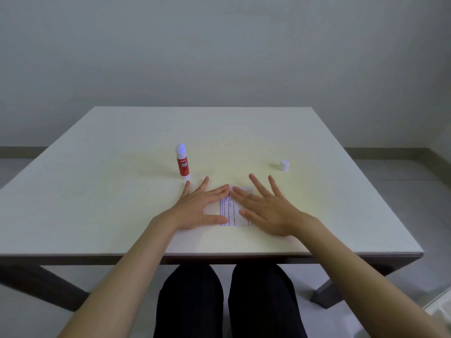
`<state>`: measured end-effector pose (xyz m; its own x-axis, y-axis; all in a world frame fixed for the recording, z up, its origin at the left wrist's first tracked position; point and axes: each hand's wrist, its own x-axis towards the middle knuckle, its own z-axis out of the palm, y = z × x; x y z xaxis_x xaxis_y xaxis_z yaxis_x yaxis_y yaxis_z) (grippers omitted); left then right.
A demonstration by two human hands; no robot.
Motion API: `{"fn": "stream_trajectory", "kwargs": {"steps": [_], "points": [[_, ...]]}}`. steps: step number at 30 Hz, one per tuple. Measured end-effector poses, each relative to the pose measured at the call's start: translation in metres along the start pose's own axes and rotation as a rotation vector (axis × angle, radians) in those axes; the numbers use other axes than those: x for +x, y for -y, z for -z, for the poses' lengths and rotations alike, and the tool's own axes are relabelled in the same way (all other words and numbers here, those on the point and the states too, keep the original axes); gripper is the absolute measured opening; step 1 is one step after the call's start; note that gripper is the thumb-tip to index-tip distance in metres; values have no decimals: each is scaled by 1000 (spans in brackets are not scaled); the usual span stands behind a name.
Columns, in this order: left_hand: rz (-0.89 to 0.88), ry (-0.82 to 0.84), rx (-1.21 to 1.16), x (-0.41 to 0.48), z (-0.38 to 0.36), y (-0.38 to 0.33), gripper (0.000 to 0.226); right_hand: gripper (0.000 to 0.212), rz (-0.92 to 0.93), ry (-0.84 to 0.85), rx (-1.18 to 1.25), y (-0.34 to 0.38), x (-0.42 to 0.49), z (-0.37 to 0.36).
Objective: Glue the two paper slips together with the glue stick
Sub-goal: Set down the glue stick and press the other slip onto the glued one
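Note:
Printed paper slips point(230, 211) lie flat on the white table point(122, 191), near its front edge. My left hand point(202, 206) rests palm down on their left part with fingers spread. My right hand point(266, 211) lies flat on their right part, fingers spread too. Much of the paper is hidden under both hands, so I cannot tell where one slip ends and the other begins. The red and white glue stick point(182, 162) stands upright and uncapped just beyond my left fingertips. Its white cap point(284, 165) lies apart at the right.
A grey wall stands behind the table's far edge. My dark-trousered legs point(227, 301) sit under the front edge, with the table's dark legs point(48, 286) to either side.

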<state>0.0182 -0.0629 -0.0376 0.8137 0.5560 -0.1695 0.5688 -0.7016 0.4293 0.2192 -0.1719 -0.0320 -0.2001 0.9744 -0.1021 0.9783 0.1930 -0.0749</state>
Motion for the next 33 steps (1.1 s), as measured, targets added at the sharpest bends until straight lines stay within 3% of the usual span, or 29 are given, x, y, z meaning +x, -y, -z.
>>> {"fn": "stream_trajectory", "kwargs": {"steps": [4, 11, 18, 26, 31, 33], "points": [[2, 3, -14, 0, -1, 1, 79, 64, 158, -28, 76, 15, -30, -19], [-3, 11, -1, 2, -2, 2, 79, 56, -107, 9, 52, 0, 10, 1], [0, -8, -5, 3, -5, 7, 77, 62, 110, -79, 37, 34, -48, -28], [8, 6, -35, 3, -2, 5, 79, 56, -111, 25, 72, -1, -14, -2], [9, 3, -47, 3, -3, 5, 79, 65, 58, -20, 83, 19, -23, -21], [15, 1, -50, 2, -3, 4, 80, 60, 34, 13, 80, 12, -14, -15]]}}
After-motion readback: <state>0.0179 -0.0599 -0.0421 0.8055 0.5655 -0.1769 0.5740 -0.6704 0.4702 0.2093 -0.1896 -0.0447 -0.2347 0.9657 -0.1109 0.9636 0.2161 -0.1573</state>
